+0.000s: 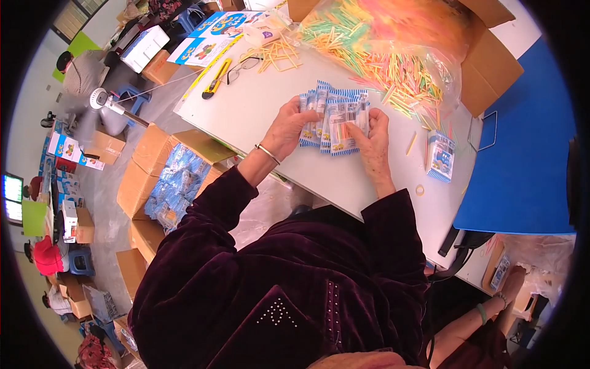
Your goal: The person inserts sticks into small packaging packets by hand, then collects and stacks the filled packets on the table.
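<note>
Several small clear packets (342,126) with blue-and-white striped ends are fanned out between my two hands, above the white table. Coloured sticks show through the front one. My left hand (289,128) grips the left side of the fan, thumb on top. On the other side, my right hand (372,144) pinches the front packets, its thumb across their face. To the right lies a similar stack of packets (440,157), with a rubber band (420,190) and a loose stick (411,143) close by.
A cardboard box (491,67) with a plastic bag of coloured sticks (405,74) stands at the back. A yellow cutter (217,79) and glasses (243,69) lie back left. Below the table's left edge, an open carton (175,184) holds packets. A co-worker's arm (473,323) shows lower right.
</note>
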`<state>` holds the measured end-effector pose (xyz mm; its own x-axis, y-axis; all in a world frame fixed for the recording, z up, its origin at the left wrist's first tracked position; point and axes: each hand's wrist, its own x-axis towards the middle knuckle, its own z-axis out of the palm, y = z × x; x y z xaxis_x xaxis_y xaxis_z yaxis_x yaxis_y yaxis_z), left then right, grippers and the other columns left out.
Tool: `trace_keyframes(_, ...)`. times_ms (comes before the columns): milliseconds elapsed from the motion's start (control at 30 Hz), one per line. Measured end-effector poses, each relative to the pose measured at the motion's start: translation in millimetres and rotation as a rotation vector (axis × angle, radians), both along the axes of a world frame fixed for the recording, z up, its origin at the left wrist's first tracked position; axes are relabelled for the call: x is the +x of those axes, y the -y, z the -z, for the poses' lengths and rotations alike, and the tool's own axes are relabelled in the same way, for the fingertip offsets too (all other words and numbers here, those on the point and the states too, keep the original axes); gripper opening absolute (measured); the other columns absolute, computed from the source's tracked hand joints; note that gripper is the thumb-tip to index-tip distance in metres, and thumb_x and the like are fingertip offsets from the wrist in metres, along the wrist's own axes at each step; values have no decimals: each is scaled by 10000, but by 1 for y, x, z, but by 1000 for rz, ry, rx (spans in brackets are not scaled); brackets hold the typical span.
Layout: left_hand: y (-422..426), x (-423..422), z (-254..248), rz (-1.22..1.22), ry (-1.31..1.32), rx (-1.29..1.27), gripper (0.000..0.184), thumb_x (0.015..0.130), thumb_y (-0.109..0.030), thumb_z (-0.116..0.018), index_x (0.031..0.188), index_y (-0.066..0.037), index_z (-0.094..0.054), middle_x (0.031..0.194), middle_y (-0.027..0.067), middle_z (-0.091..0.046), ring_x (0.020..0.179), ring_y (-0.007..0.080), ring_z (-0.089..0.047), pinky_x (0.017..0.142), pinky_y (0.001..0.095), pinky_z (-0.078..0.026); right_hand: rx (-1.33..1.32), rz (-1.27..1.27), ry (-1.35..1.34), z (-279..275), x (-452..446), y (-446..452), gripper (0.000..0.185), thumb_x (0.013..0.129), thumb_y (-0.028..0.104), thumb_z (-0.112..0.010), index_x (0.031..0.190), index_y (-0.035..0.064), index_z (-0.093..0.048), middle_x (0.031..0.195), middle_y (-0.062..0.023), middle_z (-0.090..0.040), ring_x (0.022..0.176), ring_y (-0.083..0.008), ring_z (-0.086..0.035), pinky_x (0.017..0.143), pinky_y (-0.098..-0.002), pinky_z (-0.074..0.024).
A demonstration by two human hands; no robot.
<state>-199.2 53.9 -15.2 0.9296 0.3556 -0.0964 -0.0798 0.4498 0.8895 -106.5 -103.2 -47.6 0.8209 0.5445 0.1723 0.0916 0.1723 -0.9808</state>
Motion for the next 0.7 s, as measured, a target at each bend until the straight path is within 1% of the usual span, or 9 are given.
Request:
trace_keyframes(100, 5, 1, -4, 64, -41, 10, 467, 751, 23, -577, 1192, 43, -426, 1037, 87, -586, 942, 143, -572, 831, 282, -469, 71, -6, -23, 2, 0, 2, 508, 810, 40, -621, 1175, -27, -275, 1096, -138, -499, 985, -148, -518, 838, -244, -438)
trace_keyframes(167, 8, 2, -4, 47, -11, 137, 445, 757, 10, -577, 1181, 23, -445, 1045, 75, -582, 935, 137, -568, 837, 275, -462, 125, -31, -86, 2, 0, 4, 531, 792, 29, -629, 1183, -30, -276, 1129, -159, -480, 1017, -165, -500, 853, -257, -430)
trace_keyframes(200, 7, 2, -3, 50, -10, 138, 445, 757, 10, -577, 1181, 23, -445, 1045, 75, -582, 935, 137, -568, 837, 275, -462, 126, -27, -85, 0, -1, 6, 531, 792, 29, -629, 1183, -30, -276, 1129, -159, -480, 1017, -165, -500, 853, -257, -430)
trace_keyframes(267, 5, 1, -2, 80, 24, 228, 459, 756, 16, -574, 1195, 10, -437, 1037, 70, -581, 930, 129, -562, 836, 268, -460, 79, -12, -50, -5, -2, 9, 515, 794, 11, -619, 1178, -22, -276, 1097, -128, -501, 990, -146, -517, 854, -245, -428)
trace_keyframes(300, 5, 0, -3, 81, 23, 226, 459, 756, 16, -574, 1195, 10, -437, 1037, 70, -581, 930, 129, -562, 836, 268, -460, 78, -12, -51, -4, -2, 11, 515, 794, 11, -619, 1178, -22, -276, 1097, -128, -501, 990, -146, -517, 854, -245, -428)
trace_keyframes(367, 5, -3, -6, 45, 53, 269, 463, 759, 22, -562, 1202, 15, -426, 1040, 73, -582, 923, 123, -564, 838, 263, -458, 126, -56, -167, -3, 1, 16, 498, 786, 0, -618, 1168, -18, -299, 1076, -114, -517, 979, -142, -522, 854, -241, -427)
trace_keyframes(500, -4, -5, -7, 5, 31, 258, 466, 762, 33, -549, 1208, 22, -417, 1050, 80, -588, 924, 126, -571, 842, 266, -460, 129, -76, -178, -2, 2, 20, 456, 783, -9, -613, 1141, -10, -332, 1052, -100, -531, 962, -133, -528, 849, -235, -428)
trace_keyframes(567, -10, -4, -4, -22, 81, 207, 451, 769, 31, -537, 1204, 24, -421, 1055, 88, -595, 928, 131, -579, 847, 270, -463, 166, -85, -189, 0, 4, 20, 410, 782, -16, -609, 1109, -6, -361, 1035, -97, -539, 949, -125, -531, 848, -238, -429)
trace_keyframes(700, -13, -3, 1, 12, 95, 149, 433, 784, 13, -539, 1202, 19, -425, 1062, 84, -596, 932, 134, -582, 851, 273, -464, 186, -73, -203, 2, 5, 18, 376, 785, -25, -599, 1085, 2, -374, 1030, -94, -544, 943, -119, -533, 852, -244, -430)
